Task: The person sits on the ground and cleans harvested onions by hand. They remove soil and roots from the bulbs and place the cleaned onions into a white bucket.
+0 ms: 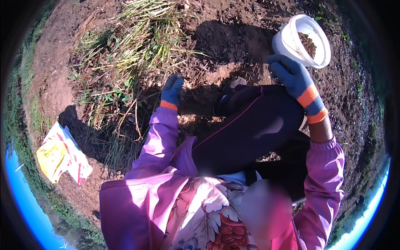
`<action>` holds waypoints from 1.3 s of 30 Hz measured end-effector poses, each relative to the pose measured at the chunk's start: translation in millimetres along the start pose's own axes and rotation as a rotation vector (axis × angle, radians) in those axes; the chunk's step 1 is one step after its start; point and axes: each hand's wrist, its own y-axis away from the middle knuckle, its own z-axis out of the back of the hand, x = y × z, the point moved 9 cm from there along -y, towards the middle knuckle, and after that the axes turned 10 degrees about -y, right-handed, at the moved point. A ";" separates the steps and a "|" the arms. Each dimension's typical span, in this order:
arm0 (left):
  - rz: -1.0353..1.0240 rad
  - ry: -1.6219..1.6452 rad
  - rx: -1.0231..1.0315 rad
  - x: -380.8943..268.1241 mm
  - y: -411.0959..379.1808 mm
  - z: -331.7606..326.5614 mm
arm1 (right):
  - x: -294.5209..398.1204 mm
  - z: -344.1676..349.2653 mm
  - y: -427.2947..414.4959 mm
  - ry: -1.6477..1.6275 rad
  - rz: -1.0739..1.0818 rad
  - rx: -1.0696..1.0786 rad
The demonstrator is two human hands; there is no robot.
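My left hand (172, 90), in a blue rubber-coated glove with an orange cuff, is at the right edge of a heap of uprooted plants (134, 53). A small pale piece, apparently a peanut pod (179, 75), shows at its fingertips. My right hand (289, 73), gloved alike, is just below a white plastic bucket (281, 40), above my bent knee. Its fingers are curled, and I cannot tell whether anything is inside them. The bucket tilts towards the right and holds a small pile of brown peanut pods (307, 45).
Bare brown soil (231, 37) surrounds me, with loose dry stems across it. At the left lies a white and yellow printed sack (64, 153). My bent leg (250, 125) in dark trousers lies between my hands. Green vegetation (18, 103) borders the plot.
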 end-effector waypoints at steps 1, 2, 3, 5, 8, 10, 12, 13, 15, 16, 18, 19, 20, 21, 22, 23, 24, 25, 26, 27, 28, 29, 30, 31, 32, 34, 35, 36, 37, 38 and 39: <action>-0.006 0.048 0.025 -4.0 2.8 -4.4 | 2.0 0.8 0.1 0.016 0.033 -0.011; -0.011 0.094 0.053 -7.5 4.0 -8.5 | 2.5 1.6 1.0 0.013 0.025 -0.012; -0.009 0.124 0.070 -8.3 5.1 -9.0 | 3.2 0.5 0.9 0.009 0.017 -0.007; -0.003 0.181 0.106 -9.8 6.1 -10.8 | 3.7 1.2 1.0 0.023 0.012 -0.005; -0.024 0.292 0.228 -18.5 7.5 -23.0 | 6.1 2.2 3.0 0.055 0.023 -0.017; -0.036 0.331 0.310 -26.8 11.0 -33.4 | 9.5 4.3 5.4 0.061 0.031 -0.030; -0.045 0.305 0.250 -34.7 14.4 -37.5 | 15.1 1.4 6.0 0.084 0.027 -0.013; -0.050 0.292 0.221 -39.5 16.6 -39.2 | 19.7 -0.9 6.1 0.096 0.025 -0.006; 0.004 0.387 0.389 -47.1 25.4 -56.4 | 36.8 -9.4 6.8 0.070 0.085 0.024; 0.020 0.415 0.443 -52.7 29.3 -65.2 | 46.4 -14.2 6.8 0.083 0.155 0.046; 0.063 0.388 0.365 -58.2 28.8 -75.0 | 61.4 -25.2 5.7 0.078 0.241 0.068; 0.008 0.295 0.394 -67.4 31.9 -81.8 | 63.1 -32.6 3.9 0.051 0.131 0.116; -0.048 0.201 0.421 -75.8 36.9 -87.6 | 67.4 -40.5 0.9 0.016 0.128 0.132; -0.100 0.106 0.446 -83.8 43.9 -93.3 | 68.2 -50.8 -1.1 -0.021 0.122 0.149; -0.050 0.113 0.464 -89.3 48.2 -103.3 | 71.9 -58.5 -4.8 -0.034 0.193 0.130; -0.083 0.092 0.465 -96.7 51.4 -111.6 | 73.2 -67.1 -9.9 -0.046 0.264 0.112; -0.119 0.068 0.451 -103.7 56.1 -114.9 | 81.4 -76.1 -15.1 -0.024 0.382 0.069; -0.149 0.048 0.444 -108.9 59.4 -119.3 | 84.0 -83.4 -16.3 -0.009 0.129 0.159; -0.172 0.080 0.538 -117.5 66.0 -127.5 | 81.3 -91.3 -21.5 0.006 0.106 0.173; -0.174 0.015 0.498 -122.6 68.4 -131.1 | 78.0 -96.2 -26.4 0.020 0.082 0.185; -0.176 -0.050 0.458 -127.6 71.4 -135.9 | 81.8 -96.5 -27.3 0.050 0.114 0.180; -0.179 -0.114 0.417 -130.3 72.8 -138.0 | 84.7 -92.9 -27.5 0.067 0.154 0.139; -0.212 -0.105 0.424 -135.2 74.1 -141.1 | 88.0 -89.8 -27.9 0.084 0.193 0.101; -0.242 -0.111 0.423 -139.9 76.4 -145.0 | 92.7 -86.3 -27.5 0.102 0.233 0.062; -0.272 -0.117 0.421 -145.2 79.7 -150.1 | 86.7 -84.8 -29.5 0.051 0.139 0.100; -0.301 -0.198 0.424 -151.9 82.8 -150.9 | 86.5 -79.6 -29.8 -0.011 0.193 0.051; -0.337 -0.237 0.395 -155.3 83.9 -150.4 | 83.8 -78.2 -30.6 -0.041 0.220 0.028; -0.372 -0.274 0.371 -157.2 84.9 -151.4 | 86.8 -71.8 -29.6 -0.055 0.306 -0.057; -0.406 -0.312 0.345 -160.0 86.7 -152.1 | 82.2 -66.7 -31.4 -0.082 0.295 -0.096; -0.361 -0.253 0.349 -161.1 87.9 -150.0 | 78.2 -61.7 -32.5 -0.108 0.284 -0.136; -0.316 -0.226 0.304 -159.5 84.7 -144.1 | 79.1 -59.5 -33.0 -0.139 0.274 -0.168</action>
